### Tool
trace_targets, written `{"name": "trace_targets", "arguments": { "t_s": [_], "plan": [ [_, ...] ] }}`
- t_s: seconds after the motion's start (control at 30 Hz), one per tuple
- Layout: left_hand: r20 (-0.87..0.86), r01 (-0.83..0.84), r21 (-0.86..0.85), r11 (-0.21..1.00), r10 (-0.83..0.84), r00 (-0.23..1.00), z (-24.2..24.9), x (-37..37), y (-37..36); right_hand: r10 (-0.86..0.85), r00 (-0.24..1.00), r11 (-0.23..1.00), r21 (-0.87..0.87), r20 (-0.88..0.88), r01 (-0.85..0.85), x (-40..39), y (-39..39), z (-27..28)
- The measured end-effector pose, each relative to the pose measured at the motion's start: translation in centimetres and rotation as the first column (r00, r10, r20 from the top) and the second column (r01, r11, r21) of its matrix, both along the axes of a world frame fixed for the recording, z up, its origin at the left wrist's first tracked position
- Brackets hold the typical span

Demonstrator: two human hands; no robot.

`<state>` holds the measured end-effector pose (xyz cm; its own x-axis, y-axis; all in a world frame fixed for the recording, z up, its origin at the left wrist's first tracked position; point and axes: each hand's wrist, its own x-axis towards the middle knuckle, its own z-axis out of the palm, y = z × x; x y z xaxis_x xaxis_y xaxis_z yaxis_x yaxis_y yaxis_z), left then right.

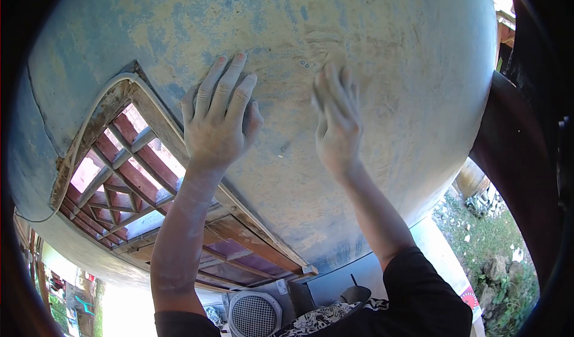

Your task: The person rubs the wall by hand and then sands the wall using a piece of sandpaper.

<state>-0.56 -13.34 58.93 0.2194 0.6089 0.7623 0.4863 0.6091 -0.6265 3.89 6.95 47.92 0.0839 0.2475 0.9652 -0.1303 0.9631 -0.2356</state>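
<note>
A large curved panel [287, 20], with worn blue and tan paint and a dull grey-tan layer, fills the upper view. My left hand [218, 110] lies on it with fingers stretched out, just right of a window frame, and holds nothing. Pale dust coats both hands. To its right, my right hand [339, 119] presses on the panel with fingers bent and together, somewhat blurred by motion. A thin tan piece that looks like sandpaper [336, 57] shows at those fingertips; the rest of it is hidden under the hand.
At the left, a window opening with a crossed-bar grille [122, 169] is set in the panel. Below are a wooden-framed opening [251, 247] and a round mesh-covered unit [255, 314]. A dark curved part [508, 134] stands at the right, above grassy ground with rubble [496, 241].
</note>
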Motion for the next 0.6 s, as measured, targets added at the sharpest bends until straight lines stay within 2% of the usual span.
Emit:
{"name": "trace_targets", "arguments": {
  "t_s": [0.07, 0.17, 0.2, 0.27, 0.37, 0.4, 0.47, 0.6],
  "plan": [
    [-0.001, 0.001, 0.005, 1.000, -0.001, 1.000, 0.1, -0.1, 0.0, 0.083, 0.992, 0.991, 0.095, 0.095, -0.092, 0.0, -1.1, -3.1],
    [0.002, 0.006, -0.001, 1.000, -0.006, 1.000, -0.1, -0.1, 0.0, 0.029, 0.996, 0.982, 0.182, 0.086, -0.044, 0.3, 1.1, -3.0],
    [0.008, 0.013, -0.009, 1.000, -0.013, 1.000, 0.0, -0.1, 0.0, 0.029, 0.997, 0.982, 0.182, 0.077, -0.042, 0.4, 1.6, -1.6],
    [0.015, 0.009, -0.034, 0.999, -0.008, 1.000, -0.1, 0.3, -0.2, 0.046, 0.998, 0.998, 0.038, 0.032, -0.048, 1.5, 2.2, 1.3],
    [0.019, 0.017, -0.061, 0.998, -0.016, 1.000, -0.2, 0.2, 0.0, -0.026, 0.999, 1.000, 0.006, -0.027, 0.026, 0.2, 0.5, 0.8],
    [0.016, 0.023, -0.068, 0.997, -0.022, 1.000, -0.2, 0.2, 0.0, -0.031, 0.999, 0.999, 0.007, -0.029, 0.032, 0.2, -0.4, -0.3],
    [0.015, 0.030, -0.062, 0.998, -0.029, 0.999, -0.2, 0.3, 0.1, 0.063, 0.995, 0.995, 0.068, 0.074, -0.068, 0.5, -2.1, -2.5],
    [0.014, 0.043, -0.069, 0.997, -0.042, 0.999, -0.1, 0.3, 0.0, -0.025, 0.996, 0.987, 0.160, 0.089, 0.011, 1.3, 0.0, -0.9]
  ]
}}
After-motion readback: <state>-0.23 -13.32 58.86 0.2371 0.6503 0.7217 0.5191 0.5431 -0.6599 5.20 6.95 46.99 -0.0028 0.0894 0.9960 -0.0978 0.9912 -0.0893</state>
